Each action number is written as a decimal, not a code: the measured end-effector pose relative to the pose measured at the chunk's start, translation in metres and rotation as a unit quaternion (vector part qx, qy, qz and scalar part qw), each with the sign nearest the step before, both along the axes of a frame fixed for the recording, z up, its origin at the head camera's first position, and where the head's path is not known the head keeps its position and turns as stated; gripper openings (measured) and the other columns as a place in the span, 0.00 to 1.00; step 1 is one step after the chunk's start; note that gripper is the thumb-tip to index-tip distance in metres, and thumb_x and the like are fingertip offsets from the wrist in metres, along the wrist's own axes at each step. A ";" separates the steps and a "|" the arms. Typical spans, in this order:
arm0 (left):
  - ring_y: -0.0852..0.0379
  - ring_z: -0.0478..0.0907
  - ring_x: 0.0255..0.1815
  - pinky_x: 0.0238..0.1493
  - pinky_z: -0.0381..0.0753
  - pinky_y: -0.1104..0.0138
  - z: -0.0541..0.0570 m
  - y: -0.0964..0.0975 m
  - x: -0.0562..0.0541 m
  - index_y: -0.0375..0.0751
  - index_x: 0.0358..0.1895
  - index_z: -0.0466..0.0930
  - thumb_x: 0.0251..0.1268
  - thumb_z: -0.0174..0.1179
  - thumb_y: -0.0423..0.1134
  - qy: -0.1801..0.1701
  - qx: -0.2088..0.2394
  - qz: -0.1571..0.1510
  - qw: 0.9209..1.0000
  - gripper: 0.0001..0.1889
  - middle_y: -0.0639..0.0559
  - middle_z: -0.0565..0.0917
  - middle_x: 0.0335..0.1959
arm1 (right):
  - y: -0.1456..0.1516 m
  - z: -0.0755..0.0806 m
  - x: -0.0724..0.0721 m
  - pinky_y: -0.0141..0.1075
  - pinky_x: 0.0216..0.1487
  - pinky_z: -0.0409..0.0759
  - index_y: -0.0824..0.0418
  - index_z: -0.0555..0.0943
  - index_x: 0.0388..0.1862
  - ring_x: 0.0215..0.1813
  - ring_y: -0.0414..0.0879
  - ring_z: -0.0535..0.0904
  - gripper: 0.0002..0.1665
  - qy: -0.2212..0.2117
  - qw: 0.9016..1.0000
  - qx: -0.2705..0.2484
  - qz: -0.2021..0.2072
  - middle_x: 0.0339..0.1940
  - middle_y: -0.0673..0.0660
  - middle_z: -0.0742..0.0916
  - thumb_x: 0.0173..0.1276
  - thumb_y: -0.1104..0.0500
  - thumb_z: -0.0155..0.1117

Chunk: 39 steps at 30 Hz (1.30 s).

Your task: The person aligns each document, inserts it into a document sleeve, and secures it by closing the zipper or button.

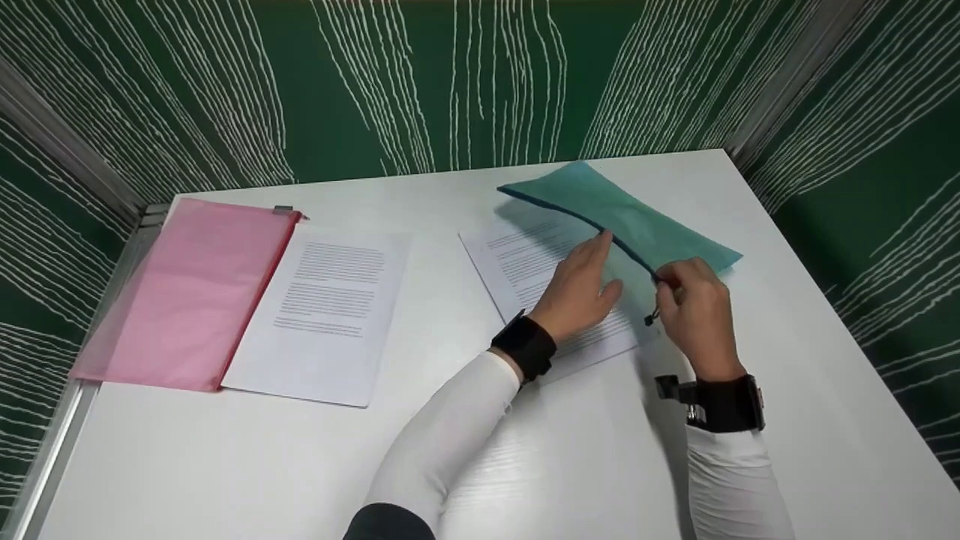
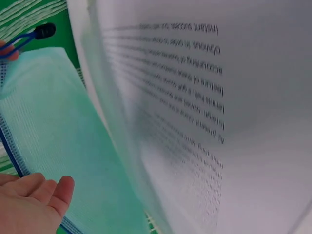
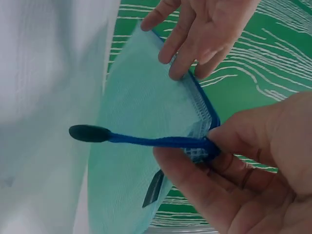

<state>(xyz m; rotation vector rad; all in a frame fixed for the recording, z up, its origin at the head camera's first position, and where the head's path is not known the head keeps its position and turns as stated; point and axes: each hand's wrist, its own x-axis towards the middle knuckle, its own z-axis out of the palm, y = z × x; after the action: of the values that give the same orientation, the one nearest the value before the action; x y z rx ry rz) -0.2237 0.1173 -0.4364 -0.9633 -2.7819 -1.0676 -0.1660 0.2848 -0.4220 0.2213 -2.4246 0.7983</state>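
Observation:
A green mesh zipper pouch (image 1: 652,225) is tilted up over the right side of the white table, its dark blue zipper edge (image 1: 555,210) facing me. My right hand (image 1: 699,311) pinches the near end of that edge between thumb and fingers. From there hangs a blue cord with a black tab (image 3: 90,133). My left hand (image 1: 576,291) has its fingers extended and touches the zipper edge around its middle. Printed paper (image 1: 517,259) lies below the pouch and the left hand, partly covered by both; the left wrist view shows its text (image 2: 170,83) close up.
On the left of the table (image 1: 247,457) lies a pink zipper pouch (image 1: 195,292) with a red zipper edge. Beside it is a printed paper stack (image 1: 322,315). Green walls with white wavy lines (image 1: 510,82) stand behind and at both sides.

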 end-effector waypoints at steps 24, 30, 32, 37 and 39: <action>0.48 0.62 0.60 0.58 0.61 0.55 0.048 -0.108 0.064 0.40 0.67 0.60 0.69 0.45 0.49 0.225 -0.028 0.141 0.964 0.27 0.42 0.68 0.57 | -0.045 0.046 0.026 0.34 0.34 0.81 0.74 0.78 0.33 0.36 0.53 0.79 0.06 -0.037 0.959 -0.143 0.241 0.31 0.64 0.79 0.58 0.78 0.57; 0.49 0.66 0.48 0.47 0.65 0.60 0.050 -0.122 0.087 0.39 0.59 0.70 0.64 0.52 0.41 0.292 -0.048 0.189 0.936 0.21 0.43 0.72 0.46 | -0.054 0.046 0.029 0.37 0.34 0.82 0.73 0.78 0.33 0.36 0.54 0.79 0.07 -0.045 0.942 -0.154 0.295 0.32 0.63 0.80 0.57 0.79 0.57; 0.51 0.66 0.42 0.42 0.65 0.62 0.050 -0.126 0.090 0.38 0.55 0.74 0.62 0.56 0.39 0.311 -0.051 0.200 0.928 0.18 0.44 0.72 0.41 | -0.057 0.046 0.030 0.37 0.34 0.82 0.72 0.78 0.33 0.35 0.54 0.79 0.08 -0.047 0.938 -0.151 0.309 0.32 0.62 0.80 0.56 0.79 0.57; 0.52 0.62 0.32 0.35 0.62 0.64 0.048 -0.137 0.092 0.38 0.36 0.78 0.61 0.57 0.34 0.343 -0.066 0.205 0.914 0.04 0.46 0.70 0.32 | -0.064 0.047 0.031 0.34 0.35 0.81 0.70 0.78 0.32 0.35 0.52 0.79 0.09 -0.059 0.930 -0.133 0.337 0.32 0.61 0.80 0.56 0.80 0.57; 0.53 0.61 0.30 0.32 0.61 0.64 0.048 -0.141 0.093 0.38 0.27 0.77 0.62 0.55 0.31 0.350 -0.076 0.195 0.913 0.06 0.47 0.68 0.29 | -0.067 0.046 0.032 0.33 0.35 0.81 0.70 0.78 0.32 0.36 0.51 0.79 0.10 -0.064 0.927 -0.126 0.347 0.32 0.61 0.80 0.56 0.80 0.56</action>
<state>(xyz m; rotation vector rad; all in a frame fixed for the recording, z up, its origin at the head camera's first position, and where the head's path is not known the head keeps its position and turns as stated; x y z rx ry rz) -0.1311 -0.0237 -0.3879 -0.5873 -2.3094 -0.3482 -0.1340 0.2180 -0.3757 0.9846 -2.3250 1.4540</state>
